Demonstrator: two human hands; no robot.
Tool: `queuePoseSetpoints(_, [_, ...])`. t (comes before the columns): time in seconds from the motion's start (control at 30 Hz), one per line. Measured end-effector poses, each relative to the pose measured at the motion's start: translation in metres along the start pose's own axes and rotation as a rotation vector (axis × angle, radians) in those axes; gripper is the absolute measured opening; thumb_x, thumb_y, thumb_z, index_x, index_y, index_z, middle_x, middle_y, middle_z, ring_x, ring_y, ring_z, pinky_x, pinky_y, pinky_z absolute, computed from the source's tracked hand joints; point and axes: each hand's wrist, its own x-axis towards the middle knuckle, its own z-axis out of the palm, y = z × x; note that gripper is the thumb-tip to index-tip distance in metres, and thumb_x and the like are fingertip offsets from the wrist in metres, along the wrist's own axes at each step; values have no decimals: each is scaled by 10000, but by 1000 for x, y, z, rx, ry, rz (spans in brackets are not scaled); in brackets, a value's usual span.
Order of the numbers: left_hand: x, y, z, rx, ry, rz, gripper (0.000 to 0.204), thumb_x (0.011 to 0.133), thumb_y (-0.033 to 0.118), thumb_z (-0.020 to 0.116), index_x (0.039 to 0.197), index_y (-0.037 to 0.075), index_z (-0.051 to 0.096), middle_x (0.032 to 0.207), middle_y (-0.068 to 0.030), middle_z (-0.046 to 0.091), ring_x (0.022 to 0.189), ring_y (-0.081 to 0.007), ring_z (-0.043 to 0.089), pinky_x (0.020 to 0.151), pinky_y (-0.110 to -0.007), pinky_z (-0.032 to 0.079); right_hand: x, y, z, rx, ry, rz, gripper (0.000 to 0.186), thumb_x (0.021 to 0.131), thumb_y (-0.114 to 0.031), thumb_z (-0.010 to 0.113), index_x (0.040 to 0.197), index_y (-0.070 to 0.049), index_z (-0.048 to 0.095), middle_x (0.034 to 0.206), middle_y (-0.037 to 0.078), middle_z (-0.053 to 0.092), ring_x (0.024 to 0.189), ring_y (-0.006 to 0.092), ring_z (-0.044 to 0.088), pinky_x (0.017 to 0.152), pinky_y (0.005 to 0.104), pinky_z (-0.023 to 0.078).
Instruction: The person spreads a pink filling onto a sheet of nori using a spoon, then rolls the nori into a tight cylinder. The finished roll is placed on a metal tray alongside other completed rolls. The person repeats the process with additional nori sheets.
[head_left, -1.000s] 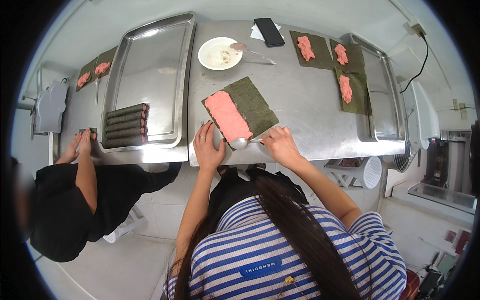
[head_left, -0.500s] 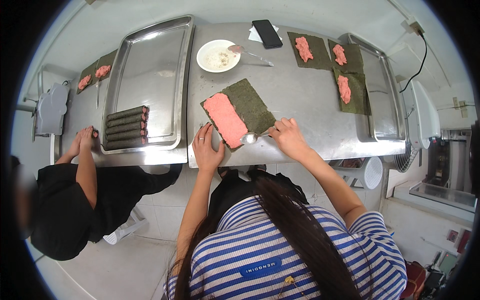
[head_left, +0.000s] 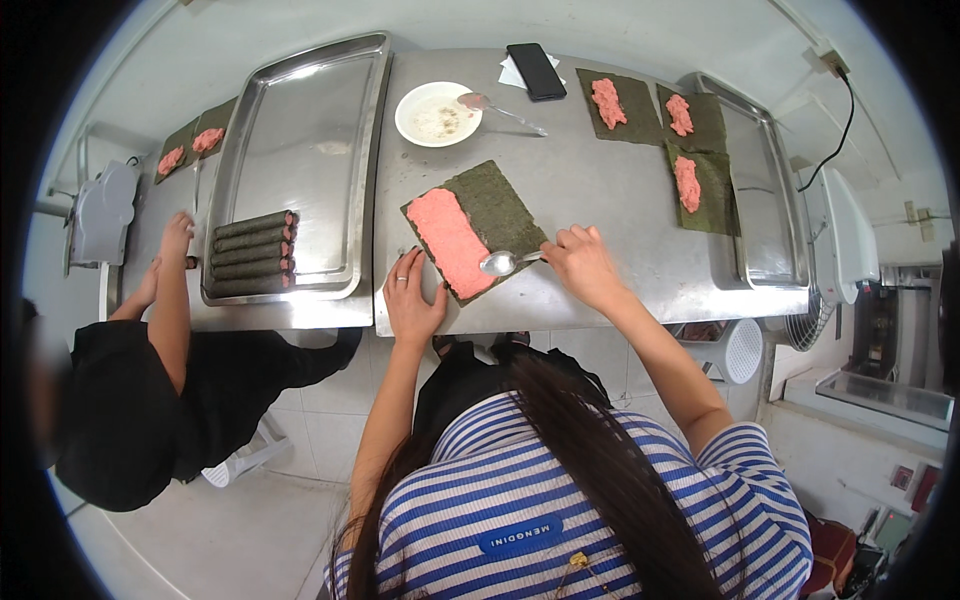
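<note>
Two hands are working at the near edge of the steel tabletop (head_left: 600, 200). The right hand (head_left: 583, 265) is holding a metal spoon (head_left: 506, 262) by its handle, fingers closed around it, with the bowl of the spoon lying on the near corner of a dark seaweed sheet (head_left: 500, 210). That sheet is lying at a slant in front of the person, and a pink paste layer (head_left: 450, 240) is covering its left half. The left hand (head_left: 413, 300) is resting flat and open beside the sheet's near left corner, holding nothing; its fingertips seem to be touching the sheet's edge, though I cannot be sure from this angle.

Farther back, a white plate (head_left: 438, 113) with a second spoon (head_left: 500, 108) leaning on its rim is sitting near a black phone (head_left: 536, 71). Three more seaweed sheets (head_left: 700, 170) with small pink dabs are lying at the far right. On the left, a large metal tray (head_left: 300, 150) is carrying a row of finished dark rolls (head_left: 250, 255), and another person's hand (head_left: 175, 235) is resting beside it.
</note>
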Motion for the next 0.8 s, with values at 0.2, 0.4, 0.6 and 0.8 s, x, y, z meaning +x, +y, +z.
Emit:
queuePoseSetpoints(0.2, [0,1,0,3,-14,-8,626,715,222,700,1296,94,505,1358,-57,477,1285,-283,407,1062,-431,312,-14,1,15,-11,-19,-29,136,805,-153,656,893,-64,707,733,40,549,780,211,516,735,360,358])
queuePoseSetpoints(0.4, [-1,-2,1,0,-13,-8,622,717,226,695,1295,92,505,1358,-54,477,1285,-284,406,1058,-434,312,-11,10,-5,17,-55,21,139,823,-142,617,903,-89,717,747,42,561,826,206,528,765,359,364])
queuePoseSetpoints(0.6, [0,1,-1,-3,-17,-19,626,718,233,692,1295,86,502,1355,-55,480,1280,-294,407,1059,-435,312,5,16,-4,53,-35,77,159,821,-171,651,949,-107,721,744,32,547,806,201,522,770,351,350])
queuePoseSetpoints(0.8, [2,3,-1,-26,-14,-23,625,715,233,688,1293,87,500,1355,-53,481,1277,-290,409,1058,-433,311,42,22,27,41,56,41,150,833,-190,648,941,-112,717,760,32,552,804,205,527,765,361,350])
